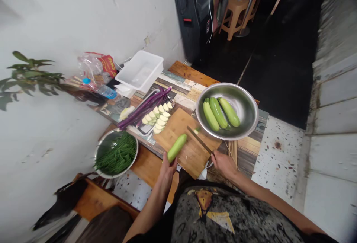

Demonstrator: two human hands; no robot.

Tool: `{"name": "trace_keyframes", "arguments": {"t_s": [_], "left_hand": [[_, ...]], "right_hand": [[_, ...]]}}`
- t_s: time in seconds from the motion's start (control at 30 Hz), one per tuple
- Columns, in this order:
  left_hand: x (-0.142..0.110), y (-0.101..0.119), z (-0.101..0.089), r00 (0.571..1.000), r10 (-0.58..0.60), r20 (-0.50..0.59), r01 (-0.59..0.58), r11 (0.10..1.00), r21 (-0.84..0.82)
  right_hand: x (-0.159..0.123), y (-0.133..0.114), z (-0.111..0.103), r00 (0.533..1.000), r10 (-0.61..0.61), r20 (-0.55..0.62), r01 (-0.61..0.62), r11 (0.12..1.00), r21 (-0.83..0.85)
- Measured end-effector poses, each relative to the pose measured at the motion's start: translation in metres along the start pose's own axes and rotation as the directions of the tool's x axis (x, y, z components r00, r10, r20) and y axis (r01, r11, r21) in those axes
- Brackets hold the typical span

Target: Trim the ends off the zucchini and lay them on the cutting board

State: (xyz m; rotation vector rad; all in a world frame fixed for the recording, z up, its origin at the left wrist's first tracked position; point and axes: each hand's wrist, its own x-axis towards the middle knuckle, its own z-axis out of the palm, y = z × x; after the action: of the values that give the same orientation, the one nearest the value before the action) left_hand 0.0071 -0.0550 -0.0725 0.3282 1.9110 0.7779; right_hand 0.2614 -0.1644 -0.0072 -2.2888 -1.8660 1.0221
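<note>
My left hand grips the lower end of a pale green zucchini, tilted over the near left side of the wooden cutting board. In my right hand is a knife, its blade lying across the board and pointing away to the left. A small cut-off zucchini end rests by the knife tip. Sliced zucchini stands in rows at the board's left edge and on a metal tray. Whole zucchinis lie in a steel bowl beyond the board.
Purple eggplants lie across the tray. A bowl of green chives sits lower left, on a wooden bench. Behind are a white plastic bin, a water bottle and a plant. An orange stool stands farther off.
</note>
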Motion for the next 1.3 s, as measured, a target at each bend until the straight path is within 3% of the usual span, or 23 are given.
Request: {"name": "trace_keyframes", "arguments": {"t_s": [0.13, 0.23, 0.33, 0.4, 0.43, 0.47, 0.53, 0.6, 0.67, 0.7, 0.87, 0.97, 1.2, 1.3], "left_hand": [[0.000, 0.002, -0.005, 0.994, -0.097, 0.045, 0.104, 0.979, -0.175], [0.001, 0.002, -0.008, 0.990, -0.126, 0.058, 0.135, 0.969, -0.205], [-0.001, 0.000, -0.012, 0.998, -0.061, 0.033, 0.062, 0.997, -0.042], [-0.004, -0.001, -0.016, 0.994, 0.109, -0.005, -0.104, 0.962, 0.254], [-0.005, -0.001, -0.019, 0.971, 0.240, -0.008, -0.212, 0.874, 0.438], [-0.007, -0.001, -0.022, 0.922, 0.387, 0.013, -0.314, 0.726, 0.612], [-0.011, 0.001, -0.024, 0.754, 0.628, 0.192, -0.472, 0.315, 0.823], [-0.011, 0.004, -0.020, 0.581, 0.675, 0.456, -0.585, -0.043, 0.810], [-0.007, 0.009, -0.009, 0.481, 0.593, 0.645, -0.675, -0.218, 0.704], [-0.003, 0.011, -0.002, 0.466, 0.546, 0.696, -0.705, -0.246, 0.665], [0.013, 0.017, 0.026, 0.474, 0.503, 0.723, -0.720, -0.251, 0.647], [0.011, 0.016, 0.028, 0.478, 0.523, 0.705, -0.695, -0.266, 0.668], [-0.004, 0.016, 0.031, 0.550, 0.491, 0.676, -0.632, -0.284, 0.721], [-0.005, 0.016, 0.033, 0.560, 0.487, 0.670, -0.631, -0.274, 0.726]], "right_hand": [[0.002, -0.007, -0.003, 0.998, -0.037, 0.058, 0.040, 0.998, -0.039], [0.006, -0.016, -0.007, 0.995, -0.054, 0.083, 0.058, 0.997, -0.057], [0.010, -0.022, -0.010, 0.993, -0.073, 0.097, 0.080, 0.994, -0.076], [0.013, -0.024, -0.009, 0.991, -0.090, 0.098, 0.098, 0.991, -0.086], [0.014, -0.024, -0.007, 0.991, -0.095, 0.096, 0.103, 0.990, -0.091], [0.015, -0.025, -0.005, 0.991, -0.093, 0.092, 0.102, 0.990, -0.099], [0.017, -0.025, 0.000, 0.994, -0.081, 0.079, 0.090, 0.989, -0.118], [0.017, -0.025, 0.004, 0.995, -0.074, 0.062, 0.082, 0.987, -0.135], [0.018, -0.026, 0.006, 0.996, -0.073, 0.058, 0.082, 0.984, -0.157], [0.018, -0.027, 0.006, 0.996, -0.073, 0.059, 0.082, 0.982, -0.170], [0.018, -0.030, 0.004, 0.994, -0.077, 0.078, 0.088, 0.985, -0.146], [0.018, -0.032, 0.003, 0.993, -0.063, 0.096, 0.072, 0.993, -0.093], [0.020, -0.039, -0.003, 0.987, -0.003, 0.161, 0.004, 1.000, -0.007], [0.027, -0.039, 0.001, 0.984, 0.007, 0.177, -0.010, 1.000, 0.013]]}}
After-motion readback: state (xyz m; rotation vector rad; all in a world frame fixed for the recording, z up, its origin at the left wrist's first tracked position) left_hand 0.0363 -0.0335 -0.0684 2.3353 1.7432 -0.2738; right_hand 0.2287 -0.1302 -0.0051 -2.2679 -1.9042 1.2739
